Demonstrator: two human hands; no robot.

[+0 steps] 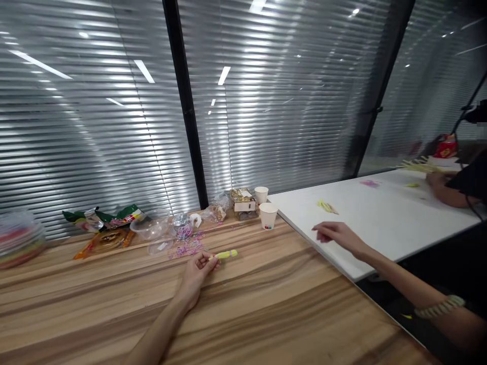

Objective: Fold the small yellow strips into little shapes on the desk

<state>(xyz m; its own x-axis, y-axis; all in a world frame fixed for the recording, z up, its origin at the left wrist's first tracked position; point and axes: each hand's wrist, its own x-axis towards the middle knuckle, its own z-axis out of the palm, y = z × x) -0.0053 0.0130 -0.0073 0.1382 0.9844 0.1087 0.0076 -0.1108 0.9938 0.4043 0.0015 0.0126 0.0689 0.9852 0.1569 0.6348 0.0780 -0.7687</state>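
Note:
My left hand [198,271] is closed over the wooden table, pinching a short yellow bundle [225,255] between thumb and fingers. A thin purplish band circles that bundle near its free end; what it is made of is too small to tell. My right hand [337,235] hovers by the near edge of the white table, fingers loosely bent and apart, with nothing visible in them. Beyond it lies a small yellow piece [327,206] on the white surface. Small pink and purple bands [186,248] are scattered past my left hand.
Two paper cups [268,216] stand near a small box [243,200]. Clear plastic bowls [150,225], snack packets [110,218] and stacked round containers [21,241] line the back left. At right, another person's arm [445,190] rests by yellow strips [418,165] and a red package [445,147].

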